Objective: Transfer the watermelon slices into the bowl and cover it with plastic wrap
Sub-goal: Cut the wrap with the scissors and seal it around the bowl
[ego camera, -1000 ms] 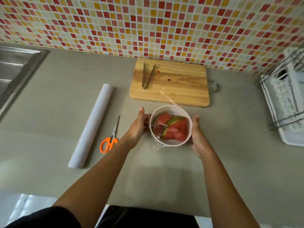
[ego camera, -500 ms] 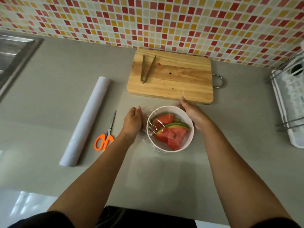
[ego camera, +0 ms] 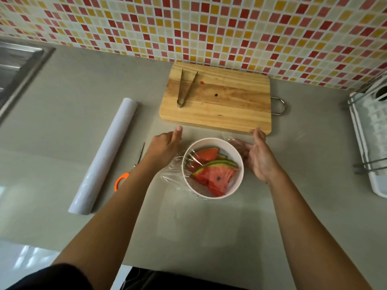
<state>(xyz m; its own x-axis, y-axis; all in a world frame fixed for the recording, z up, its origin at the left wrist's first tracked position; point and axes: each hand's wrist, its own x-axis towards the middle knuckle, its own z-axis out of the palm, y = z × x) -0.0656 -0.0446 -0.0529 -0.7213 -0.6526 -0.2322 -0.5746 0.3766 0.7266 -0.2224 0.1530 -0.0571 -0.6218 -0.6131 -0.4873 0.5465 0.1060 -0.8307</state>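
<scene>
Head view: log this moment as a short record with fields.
bowl: white, on counter, before cutting board
contents: watermelon slices under plastic wrap
wrap: across bowl top, bunched at its left
left hand: open, at bowl's left side
right hand: open, palm facing bowl's right side
tongs: lying on cutting board
left of bowl: scissors, plastic wrap roll

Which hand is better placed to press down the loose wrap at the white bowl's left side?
Probably the left hand: it is beside the bunched clear plastic wrap at the left wall of the round white bowl. The open right hand is on the opposite side.
</scene>
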